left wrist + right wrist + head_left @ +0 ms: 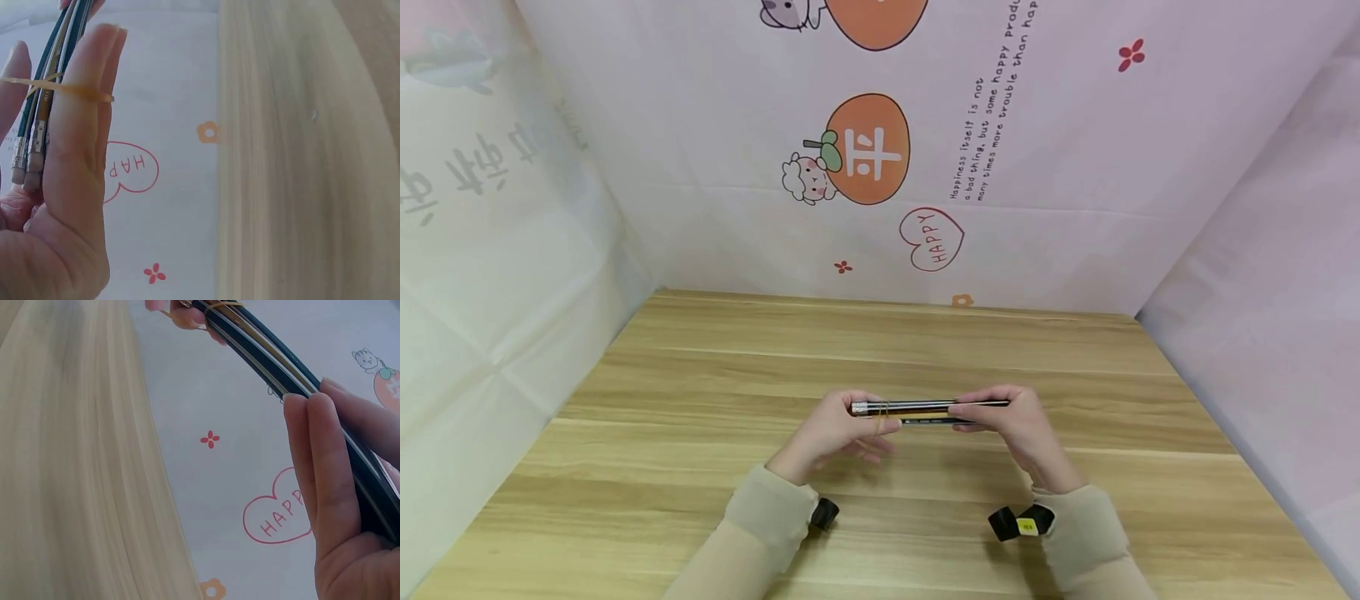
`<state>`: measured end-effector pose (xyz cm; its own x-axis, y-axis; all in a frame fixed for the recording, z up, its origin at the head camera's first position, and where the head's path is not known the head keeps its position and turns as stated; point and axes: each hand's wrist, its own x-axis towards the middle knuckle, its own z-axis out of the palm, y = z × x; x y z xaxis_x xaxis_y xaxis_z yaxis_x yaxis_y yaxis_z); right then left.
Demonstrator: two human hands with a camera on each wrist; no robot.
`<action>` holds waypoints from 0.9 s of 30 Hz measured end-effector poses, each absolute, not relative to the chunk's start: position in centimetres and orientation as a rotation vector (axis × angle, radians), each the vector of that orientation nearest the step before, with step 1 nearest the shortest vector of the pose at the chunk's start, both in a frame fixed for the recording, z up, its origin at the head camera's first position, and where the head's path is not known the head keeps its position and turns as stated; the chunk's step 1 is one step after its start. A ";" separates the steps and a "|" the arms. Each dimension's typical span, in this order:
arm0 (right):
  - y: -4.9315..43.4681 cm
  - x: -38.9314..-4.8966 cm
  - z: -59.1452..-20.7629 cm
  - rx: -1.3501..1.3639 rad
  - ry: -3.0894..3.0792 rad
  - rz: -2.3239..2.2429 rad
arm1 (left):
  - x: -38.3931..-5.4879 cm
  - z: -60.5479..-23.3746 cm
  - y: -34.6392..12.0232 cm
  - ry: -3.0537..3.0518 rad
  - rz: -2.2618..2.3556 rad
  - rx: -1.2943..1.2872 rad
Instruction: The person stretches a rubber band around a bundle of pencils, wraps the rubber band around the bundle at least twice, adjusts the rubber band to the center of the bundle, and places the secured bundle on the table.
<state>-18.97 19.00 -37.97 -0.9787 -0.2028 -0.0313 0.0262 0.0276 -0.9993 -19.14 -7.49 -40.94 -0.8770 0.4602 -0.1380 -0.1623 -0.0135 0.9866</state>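
Observation:
A small bundle of pencils (921,407), dark ones and a yellow-brown one, lies level between my two hands above the table. My left hand (838,425) is round the eraser ends. In the left wrist view a tan rubber band (78,92) crosses the pencils and stretches over fingers on both sides of them. Several pinkish erasers (35,162) with silver ferrules point into that palm. My right hand (1018,421) grips the other end of the bundle between thumb and fingers. Its palm hides the far tips of the pencils in the head view.
The wood-grain table (715,383) spreads beneath both hands. A white printed cloth (1060,167) with cartoon figures and lettering hangs behind it, and pale cloths flank both sides. Dark wrist cameras (824,514) are strapped on with beige bands.

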 end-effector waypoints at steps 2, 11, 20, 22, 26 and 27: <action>18.9 -19.0 -38.0 -0.186 2.123 -2.090 | -19.1 -40.9 -7.4 1.863 1.952 0.292; 18.6 -18.8 -38.1 -0.192 2.032 -2.179 | -19.0 -40.4 -7.3 1.931 2.013 0.226; 18.2 -18.8 -38.2 -0.202 1.880 -2.280 | -19.0 -40.3 -7.4 1.892 2.087 0.259; 18.2 -18.7 -38.2 -0.194 1.851 -2.288 | -19.0 -40.3 -7.4 1.864 2.097 0.280; 18.0 -18.7 -38.1 -0.151 1.798 -2.299 | -19.1 -40.3 -7.5 1.798 2.095 0.342; 18.0 -18.7 -38.1 -0.138 1.783 -2.301 | -19.2 -40.3 -7.5 1.778 2.094 0.355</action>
<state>-18.72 18.01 -38.14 -0.9698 -0.2351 -0.0641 0.1208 -0.2353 -0.9644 -19.16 -7.51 -40.34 -0.9000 0.4334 -0.0455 -0.1153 -0.1360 0.9840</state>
